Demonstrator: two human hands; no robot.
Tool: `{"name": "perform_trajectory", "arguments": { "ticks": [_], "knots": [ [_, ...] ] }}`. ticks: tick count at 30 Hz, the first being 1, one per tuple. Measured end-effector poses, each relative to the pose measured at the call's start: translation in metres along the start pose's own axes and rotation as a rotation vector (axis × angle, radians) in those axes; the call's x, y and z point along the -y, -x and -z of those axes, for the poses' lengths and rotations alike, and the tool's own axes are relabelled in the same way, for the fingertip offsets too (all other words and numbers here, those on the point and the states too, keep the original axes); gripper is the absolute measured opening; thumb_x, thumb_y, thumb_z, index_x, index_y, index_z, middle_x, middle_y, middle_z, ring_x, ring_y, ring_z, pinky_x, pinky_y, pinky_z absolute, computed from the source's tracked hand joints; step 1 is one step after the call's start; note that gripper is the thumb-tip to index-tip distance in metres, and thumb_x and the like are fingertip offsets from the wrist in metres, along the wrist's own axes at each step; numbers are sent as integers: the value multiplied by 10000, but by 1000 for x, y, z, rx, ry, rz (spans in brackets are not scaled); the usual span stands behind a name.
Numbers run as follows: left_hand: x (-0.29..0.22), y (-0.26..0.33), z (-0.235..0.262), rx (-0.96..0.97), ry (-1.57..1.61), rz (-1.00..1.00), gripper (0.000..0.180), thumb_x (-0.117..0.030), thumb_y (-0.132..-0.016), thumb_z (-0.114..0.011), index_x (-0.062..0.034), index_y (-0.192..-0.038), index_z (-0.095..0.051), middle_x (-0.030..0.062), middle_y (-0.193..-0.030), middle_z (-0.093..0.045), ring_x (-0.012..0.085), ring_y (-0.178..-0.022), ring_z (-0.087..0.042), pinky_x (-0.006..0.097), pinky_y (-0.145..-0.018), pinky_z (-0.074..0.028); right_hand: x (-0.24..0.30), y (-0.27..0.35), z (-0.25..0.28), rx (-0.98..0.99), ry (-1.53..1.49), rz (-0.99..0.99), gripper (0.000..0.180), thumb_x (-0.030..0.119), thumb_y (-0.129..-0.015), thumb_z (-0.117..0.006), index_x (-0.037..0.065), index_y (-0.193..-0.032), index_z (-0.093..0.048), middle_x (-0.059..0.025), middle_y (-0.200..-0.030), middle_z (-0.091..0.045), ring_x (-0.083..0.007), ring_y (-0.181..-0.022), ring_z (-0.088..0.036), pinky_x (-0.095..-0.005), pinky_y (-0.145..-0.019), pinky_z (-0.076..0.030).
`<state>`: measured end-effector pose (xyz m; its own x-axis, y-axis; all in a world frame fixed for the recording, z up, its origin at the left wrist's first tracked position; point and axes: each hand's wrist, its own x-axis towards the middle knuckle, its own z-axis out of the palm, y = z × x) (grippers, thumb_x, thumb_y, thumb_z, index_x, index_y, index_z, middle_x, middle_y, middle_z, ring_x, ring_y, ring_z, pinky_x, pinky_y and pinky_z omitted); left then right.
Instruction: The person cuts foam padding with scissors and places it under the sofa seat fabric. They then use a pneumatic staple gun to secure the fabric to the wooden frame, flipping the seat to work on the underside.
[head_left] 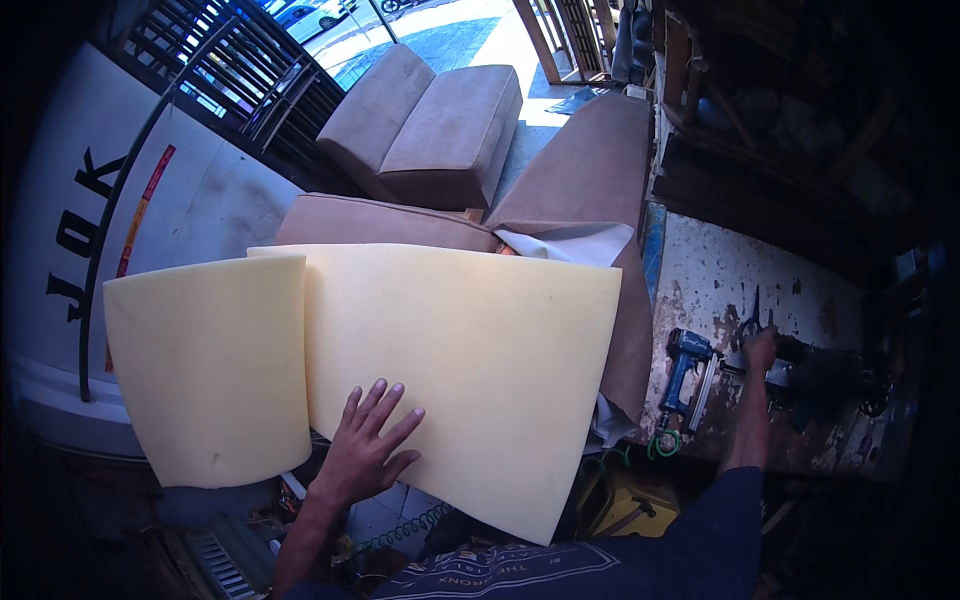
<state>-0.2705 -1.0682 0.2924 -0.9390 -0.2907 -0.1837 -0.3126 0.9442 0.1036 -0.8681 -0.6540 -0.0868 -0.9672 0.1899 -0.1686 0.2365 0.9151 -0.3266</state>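
My left hand rests with fingers spread on a large cream foam sheet, near its lower left edge. A smaller cream foam piece stands beside that sheet on the left, its edge meeting the large one. Over on the worn workbench, my right hand has its fingers closed at a dark pair of scissors, blades pointing away from me. To the left of this hand lies a blue staple gun with a green coiled hose.
Brown upholstered seat sections stand beyond the foam, with a draped brown fabric piece at their right. A hammer lies in a yellow container below the bench. Dark metal bars line the left side.
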Motion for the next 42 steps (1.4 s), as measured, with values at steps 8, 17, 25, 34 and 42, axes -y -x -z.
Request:
{"name": "perform_trajectory", "arguments": {
  "ticks": [8, 17, 25, 34, 42],
  "knots": [
    [56, 37, -59, 315, -386, -257, 830, -280, -877, -742, -472, -1592, -366, 56, -1716, -263, 377, -1598, -173, 814, -1187, -9, -51, 208, 104, 435, -1324, -23, 376, 27, -907, -680, 21, -1268, -578, -89, -1022, -679, -177, -848, -704, -292, -725, -591],
    [87, 28, -39, -90, -30, -549, 693, -14, -823, -671, -291, -1456, -614, 155, -1566, -492, 528, -1497, -332, 842, -1156, -120, 6, 592, 182, 94, -1514, 36, 407, 97, -904, -752, 62, -1263, -565, -46, -1020, -614, -141, -796, -664, -294, -693, -572],
    [109, 18, -27, -16, -99, -603, 675, -96, -850, -705, -279, -1488, -583, 176, -1593, -469, 513, -1497, -348, 794, -1197, -106, 59, 739, 167, 214, -1504, -16, 438, 133, -917, -769, 30, -1267, -526, -52, -985, -615, -128, -784, -660, -278, -699, -581],
    [125, 10, -67, -49, 22, -626, 701, -215, -816, -790, -262, -1486, -589, 160, -1595, -477, 488, -1502, -362, 733, -1238, -102, 107, 827, 109, 792, -993, 3, 634, 508, -941, -749, -4, -1245, -531, -62, -918, -662, -104, -863, -618, -294, -789, -505],
    [139, 8, -67, -16, 225, -633, 668, -203, -768, -829, -246, -1414, -665, 136, -1571, -518, 425, -1520, -366, 671, -1265, -161, 159, 821, 98, 674, -953, 30, 736, 639, -930, -697, -20, -1212, -533, -85, -941, -645, -139, -842, -652, -312, -798, -541]
  ]
}}
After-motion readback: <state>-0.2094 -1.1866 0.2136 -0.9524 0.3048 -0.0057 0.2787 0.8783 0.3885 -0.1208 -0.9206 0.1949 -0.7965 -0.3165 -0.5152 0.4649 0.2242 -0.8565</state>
